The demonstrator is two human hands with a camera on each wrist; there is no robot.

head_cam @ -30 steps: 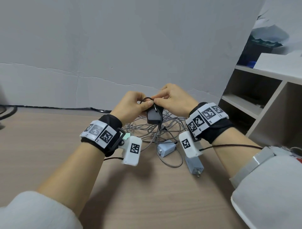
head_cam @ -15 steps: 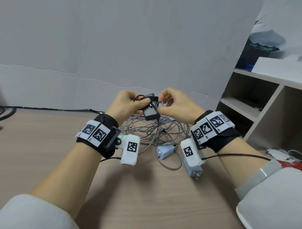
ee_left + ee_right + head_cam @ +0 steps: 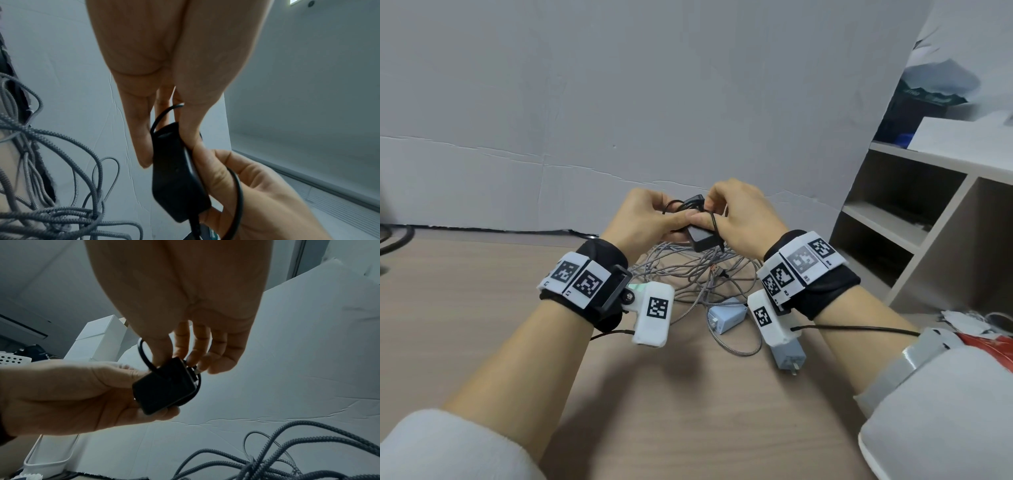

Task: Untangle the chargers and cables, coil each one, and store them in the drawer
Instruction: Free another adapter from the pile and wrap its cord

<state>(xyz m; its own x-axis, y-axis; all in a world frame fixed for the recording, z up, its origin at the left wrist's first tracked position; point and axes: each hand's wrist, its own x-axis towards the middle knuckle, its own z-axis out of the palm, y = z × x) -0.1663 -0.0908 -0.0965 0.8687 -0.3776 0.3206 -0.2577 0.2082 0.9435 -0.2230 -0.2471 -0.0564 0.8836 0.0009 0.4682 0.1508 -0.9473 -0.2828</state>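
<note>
While the left hand [image 3: 643, 219] pinches a small black charger [image 3: 700, 234] between thumb and fingers, the right hand [image 3: 739, 214] pinches its thin black cable [image 3: 236, 186], which loops round the smooth, rounded block. Both hold it in the air above a tangle of grey braided cables [image 3: 698, 274] on the wooden table [image 3: 482, 291], where two pale plug adapters [image 3: 726, 317] lie near the wrists.

Our left hand [image 3: 645, 219] and right hand [image 3: 739, 214] raised together above desk, fingers curled, pinching black charger [image 3: 700, 234] between us.
</note>
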